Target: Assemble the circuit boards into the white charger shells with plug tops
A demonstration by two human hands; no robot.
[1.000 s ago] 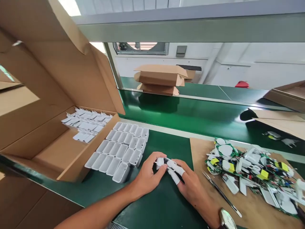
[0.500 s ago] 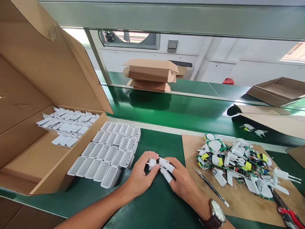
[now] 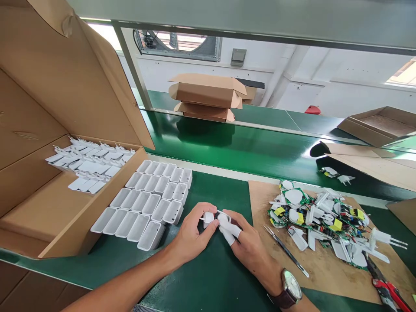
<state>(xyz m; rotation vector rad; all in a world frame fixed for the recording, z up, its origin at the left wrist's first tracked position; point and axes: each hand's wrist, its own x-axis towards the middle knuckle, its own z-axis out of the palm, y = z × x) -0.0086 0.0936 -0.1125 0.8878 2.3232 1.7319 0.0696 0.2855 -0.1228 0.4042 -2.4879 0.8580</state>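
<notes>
A small white plug piece (image 3: 208, 219) with a dark part at its right end is pinched between the thumb and fingers of my left hand (image 3: 192, 230). My right hand (image 3: 249, 243), with white finger covers on its fingertips, grips the same piece from the right. Fingertips hide much of the dark part. Close by on the left, rows of white open plastic housings (image 3: 150, 235) stand on the green tabletop (image 3: 198, 286). Right of my hands, tweezers (image 3: 286, 251) lie on a brown cardboard sheet (image 3: 260, 203).
A heap of circuit boards and white parts (image 3: 320, 223) covers much of the sheet, with red-handled pliers (image 3: 385, 286) at its front. A large open carton (image 3: 78, 232) at left holds white plug pieces (image 3: 94, 162). Behind runs a green conveyor (image 3: 269, 151) with folded boxes (image 3: 206, 93) beyond.
The view has shifted slightly. My right fingers have moved a little against the plug piece and sit closer together. Both hands keep hold of it in the same place.
</notes>
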